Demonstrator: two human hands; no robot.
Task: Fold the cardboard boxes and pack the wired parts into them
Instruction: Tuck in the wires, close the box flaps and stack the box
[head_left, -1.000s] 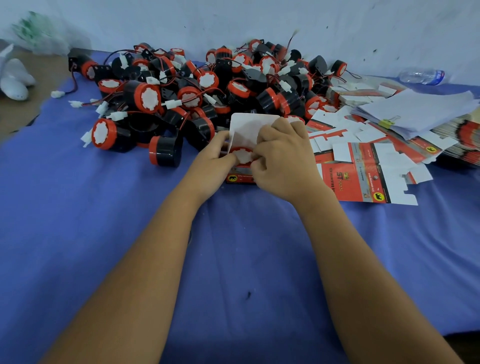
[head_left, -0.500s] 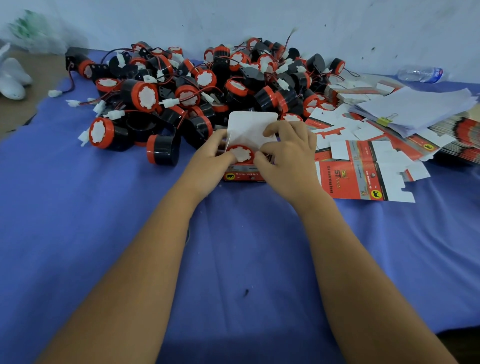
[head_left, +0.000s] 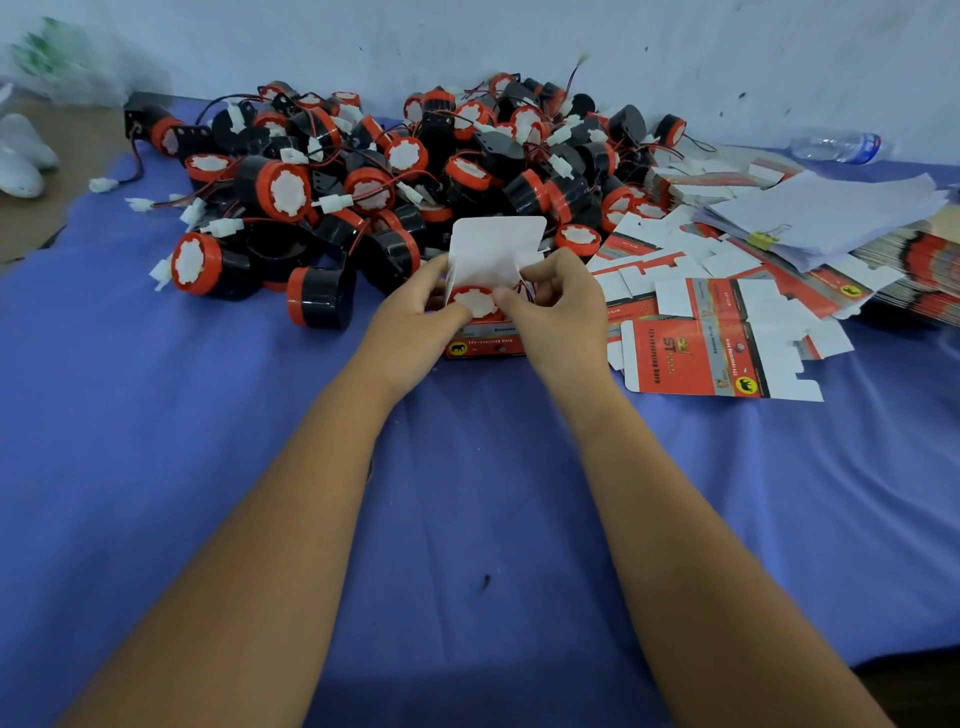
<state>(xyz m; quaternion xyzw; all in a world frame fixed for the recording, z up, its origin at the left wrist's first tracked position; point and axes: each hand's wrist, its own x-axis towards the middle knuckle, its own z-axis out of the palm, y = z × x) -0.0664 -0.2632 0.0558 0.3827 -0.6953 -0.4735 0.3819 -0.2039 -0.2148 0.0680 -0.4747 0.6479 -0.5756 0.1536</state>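
Left hand grips the left wall of the red carton, thumb laid on the rim of the part seated in its mouth. Right hand pinches the carton's right edge, fingers curled, thumb touching the part's white face.

Change over the last second: the right hand's fingers, which lay across the white lid flap, have come off it. The flap now stands upright and fully exposed, and the part's face shows more plainly. The part sits lower in the opening than before. Reading: insertion is about finished; tucking the wire and closing the flap look like what remains for this carton.

Materials:
- Carton: thin printed card, glossy red outside, matte white inside; flap has rounded corners.
- Part: squat black cylinder, red collar, white scalloped face. A thin red wire shows at its right side.
- Pile of loose parts behind: the same, tangled leads with white plastic plugs.
- Flat carton blanks to the right, die-cut tabs.
- Blue cloth underneath, soft and wrinkled.
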